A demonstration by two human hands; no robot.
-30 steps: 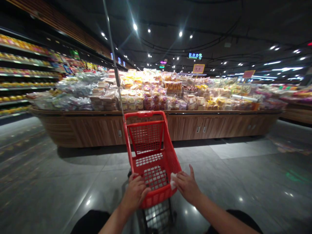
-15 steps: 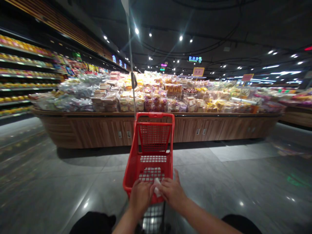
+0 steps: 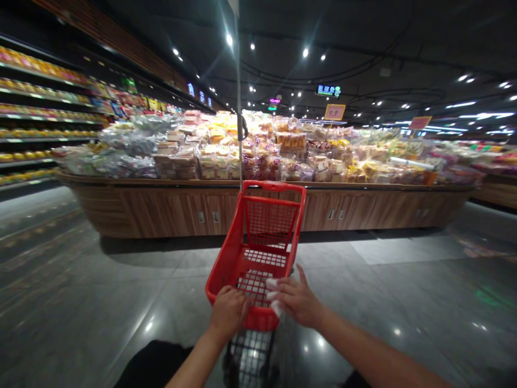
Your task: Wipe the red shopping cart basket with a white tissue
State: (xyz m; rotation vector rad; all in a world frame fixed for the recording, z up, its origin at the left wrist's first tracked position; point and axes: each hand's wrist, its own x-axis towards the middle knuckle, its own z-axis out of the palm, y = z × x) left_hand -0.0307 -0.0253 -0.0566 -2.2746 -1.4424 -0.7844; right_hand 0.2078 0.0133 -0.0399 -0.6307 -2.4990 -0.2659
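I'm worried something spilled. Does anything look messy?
Nothing looks spilled or broken. Only oddity: a small white crumpled scrap under the right hand on the rim of the red plastic trolley basket.

The hall is dim overall; light comes from small ceiling spotlights, which flare into star-shaped streaks and put bright spots of glare on the glossy floor. The goods on the long table are brightly lit, and a dark shadow lies under its front. The wide lens bends the shelves at the left edge and smears the sides, and the red cart, left hand and right hand look slightly soft.
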